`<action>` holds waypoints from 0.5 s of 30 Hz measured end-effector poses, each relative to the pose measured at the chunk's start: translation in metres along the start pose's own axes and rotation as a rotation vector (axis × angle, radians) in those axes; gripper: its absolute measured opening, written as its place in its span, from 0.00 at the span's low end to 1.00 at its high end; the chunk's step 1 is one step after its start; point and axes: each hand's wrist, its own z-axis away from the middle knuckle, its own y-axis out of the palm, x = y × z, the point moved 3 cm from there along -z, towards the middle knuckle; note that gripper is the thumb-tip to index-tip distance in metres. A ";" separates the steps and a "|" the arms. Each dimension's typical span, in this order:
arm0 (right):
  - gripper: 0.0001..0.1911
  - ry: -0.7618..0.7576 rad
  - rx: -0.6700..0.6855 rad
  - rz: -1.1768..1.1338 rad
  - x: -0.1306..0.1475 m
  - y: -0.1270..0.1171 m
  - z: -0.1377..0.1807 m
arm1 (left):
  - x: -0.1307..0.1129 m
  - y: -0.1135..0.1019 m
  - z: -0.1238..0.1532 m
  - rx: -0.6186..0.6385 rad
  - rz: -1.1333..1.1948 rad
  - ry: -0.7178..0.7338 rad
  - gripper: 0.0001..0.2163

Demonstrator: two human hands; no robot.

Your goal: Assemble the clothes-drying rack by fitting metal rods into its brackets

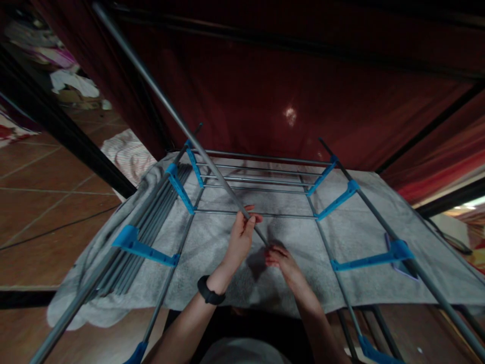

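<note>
Both hands are holding the grey tube (166, 102) above the blanket (271, 293): your left hand (241, 230) is gripping its shaft, your right hand (281, 257) its lower end. Several crossbars (288, 216) are already bridging the blue brackets (369, 263), while loose tubes (149, 225) (plenty left!) are lying unfitted.

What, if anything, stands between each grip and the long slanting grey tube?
Nothing visible: the left grip and right grip both touch the tube, the left partway along it and the right at its lower end.

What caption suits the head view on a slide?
Left hand grips a slanted gray tube, right hand at its near end, amid a blue-bracketed frame over gray cloth.
</note>
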 end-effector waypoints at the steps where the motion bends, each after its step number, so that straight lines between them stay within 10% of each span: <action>1: 0.31 0.013 0.038 0.002 -0.002 0.010 0.004 | 0.001 0.000 0.001 0.007 0.007 -0.007 0.18; 8: 0.27 0.059 0.180 0.067 -0.004 0.043 0.022 | -0.003 -0.006 0.004 0.103 -0.086 0.032 0.16; 15: 0.25 -0.002 0.034 0.049 0.009 0.004 0.000 | 0.004 -0.035 0.003 0.059 -0.242 0.060 0.14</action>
